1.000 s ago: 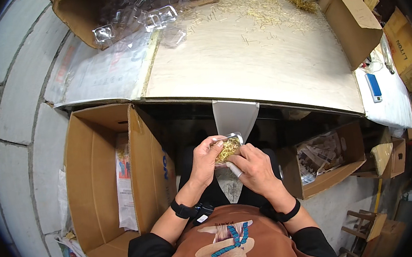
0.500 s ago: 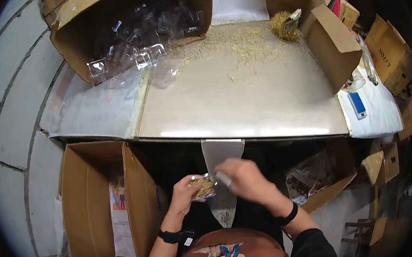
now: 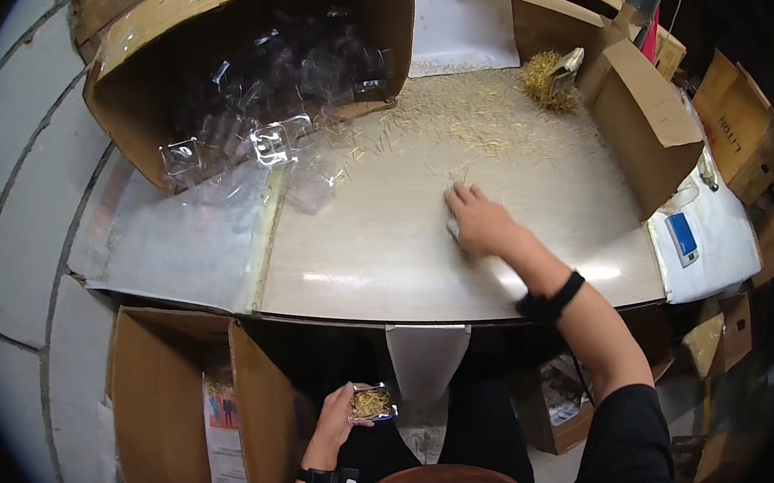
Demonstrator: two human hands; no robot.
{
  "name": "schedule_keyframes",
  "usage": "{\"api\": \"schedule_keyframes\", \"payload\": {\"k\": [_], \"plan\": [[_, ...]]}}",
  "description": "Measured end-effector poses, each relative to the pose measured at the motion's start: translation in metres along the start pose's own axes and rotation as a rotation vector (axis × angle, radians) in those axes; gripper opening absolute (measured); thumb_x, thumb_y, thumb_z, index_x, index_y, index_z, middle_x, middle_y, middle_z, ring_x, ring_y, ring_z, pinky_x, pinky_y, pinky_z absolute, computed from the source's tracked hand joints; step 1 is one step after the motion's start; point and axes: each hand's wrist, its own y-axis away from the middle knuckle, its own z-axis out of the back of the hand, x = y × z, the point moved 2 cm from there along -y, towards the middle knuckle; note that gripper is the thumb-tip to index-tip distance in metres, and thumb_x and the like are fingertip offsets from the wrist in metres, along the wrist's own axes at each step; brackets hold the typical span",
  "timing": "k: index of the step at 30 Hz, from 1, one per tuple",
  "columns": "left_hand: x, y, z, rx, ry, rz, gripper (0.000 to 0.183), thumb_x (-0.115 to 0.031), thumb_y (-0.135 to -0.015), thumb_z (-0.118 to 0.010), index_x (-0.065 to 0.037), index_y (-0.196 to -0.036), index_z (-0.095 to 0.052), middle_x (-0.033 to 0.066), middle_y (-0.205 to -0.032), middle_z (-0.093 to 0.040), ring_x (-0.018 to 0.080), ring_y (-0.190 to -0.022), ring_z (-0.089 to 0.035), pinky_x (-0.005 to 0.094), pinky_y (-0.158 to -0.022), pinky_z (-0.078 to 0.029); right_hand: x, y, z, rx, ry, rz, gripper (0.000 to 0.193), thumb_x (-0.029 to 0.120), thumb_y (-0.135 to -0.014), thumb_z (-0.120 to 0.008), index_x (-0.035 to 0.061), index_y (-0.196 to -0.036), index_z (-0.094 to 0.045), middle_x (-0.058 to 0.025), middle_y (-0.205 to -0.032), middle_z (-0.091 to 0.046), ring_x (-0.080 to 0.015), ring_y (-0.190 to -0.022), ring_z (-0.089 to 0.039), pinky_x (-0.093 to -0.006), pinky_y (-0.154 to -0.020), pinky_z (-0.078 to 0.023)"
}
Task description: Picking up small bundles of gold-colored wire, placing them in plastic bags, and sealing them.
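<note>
Low in front of my body, my left hand (image 3: pixel 333 418) grips a small clear plastic box (image 3: pixel 371 405) filled with thin gold-coloured metal pieces. My right hand (image 3: pixel 480 225) is stretched over the pale tabletop (image 3: pixel 360 253), its fingertips near the close edge of the scattered gold pieces (image 3: pixel 469 126). Something whitish shows at its thumb side, but blur hides whether it is held or worn. Farther back, a bristling clump of gold pieces (image 3: pixel 543 80) clings around a block-like thing (image 3: pixel 566 70).
A tipped cardboard carton (image 3: pixel 129 127) with many clear plastic boxes (image 3: pixel 275 140) stands at the back left. An open carton (image 3: pixel 174 402) sits below left. Cardboard walls (image 3: pixel 640 115) border the right side, beside a blue-and-white device (image 3: pixel 682 238) on a white sheet.
My right hand has moved from beside the small box up and forward onto the tabletop. My left hand, still holding the box, appears lower in the picture; the whole view has shifted.
</note>
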Motion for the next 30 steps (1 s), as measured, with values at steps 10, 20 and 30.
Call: {"api": "schedule_keyframes", "payload": {"k": [10,20,30], "plan": [[0.008,-0.018,-0.033,0.013,-0.086,0.117,0.044,-0.034,-0.099,-0.036,0.004,-0.104,-0.058,0.0130,-0.088,-0.065,0.0186,-0.068,-0.067,0.0273,-0.047,-0.057,-0.015,0.072,-0.022,-0.420,-0.531,-0.120,0.054,0.023,-0.091,-0.051,0.0064,-0.139,-0.035,-0.0178,-0.146,-0.031,-0.0313,-0.136,-0.027,-0.0402,-0.111,-0.023],[0.025,-0.025,-0.078,0.058,0.003,0.118,0.039,-0.033,-0.097,-0.039,0.001,-0.111,-0.054,0.0100,-0.090,-0.064,0.0192,-0.069,-0.066,0.0298,-0.045,-0.055,0.130,0.167,-0.033,-0.419,-0.386,0.104,0.054,-0.008,-0.071,-0.053,-0.0051,-0.125,-0.047,-0.0206,-0.134,-0.045,-0.0360,-0.130,-0.036,-0.0434,-0.107,-0.031],[0.035,-0.001,-0.067,0.112,0.002,0.125,0.043,-0.037,-0.099,-0.035,-0.001,-0.108,-0.057,0.0090,-0.091,-0.066,0.0134,-0.071,-0.067,0.0232,-0.047,-0.054,0.092,0.276,-0.062,-0.215,-0.782,-0.050,0.033,-0.014,-0.076,-0.050,-0.0020,-0.105,-0.062,-0.0177,-0.108,-0.063,-0.0330,-0.103,-0.060,-0.0342,-0.089,-0.048]]}}
